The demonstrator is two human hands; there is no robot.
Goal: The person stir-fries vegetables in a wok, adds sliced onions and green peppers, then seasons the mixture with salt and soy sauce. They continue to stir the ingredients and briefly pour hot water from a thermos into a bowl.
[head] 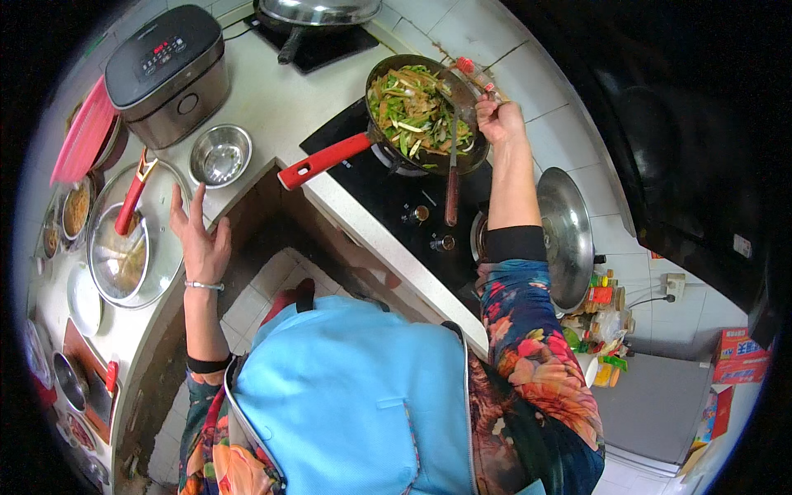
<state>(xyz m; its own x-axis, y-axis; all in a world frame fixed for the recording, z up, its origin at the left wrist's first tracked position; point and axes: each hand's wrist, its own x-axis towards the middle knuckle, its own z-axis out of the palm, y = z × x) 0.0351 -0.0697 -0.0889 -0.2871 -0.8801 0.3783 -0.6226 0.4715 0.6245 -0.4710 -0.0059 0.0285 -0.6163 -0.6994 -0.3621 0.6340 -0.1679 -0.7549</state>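
My right hand (502, 120) is raised over the far right rim of a frying pan (476, 158). Its fingers are pinched on a clear plastic packet with red print (473, 73). Sliced green vegetables and brownish strips (408, 108) fill the pan, whose red handle (325, 162) points toward the left counter. A metal spatula with a wooden handle (452, 195) leans in the pan, its blade against the food. My left hand (207, 241) hangs with fingers spread at the counter edge, holding nothing. Beside it are a glass lid with a red handle (164, 266) and a steel bowl (221, 156).
The pan sits on a black gas stove (396, 192). A rice cooker (167, 77) and a pink basket (83, 136) stand at the back left. Behind my right arm leans a large metal lid (564, 241). Several condiment jars (603, 297) line the wall. A range hood (668, 154) overhangs the right.
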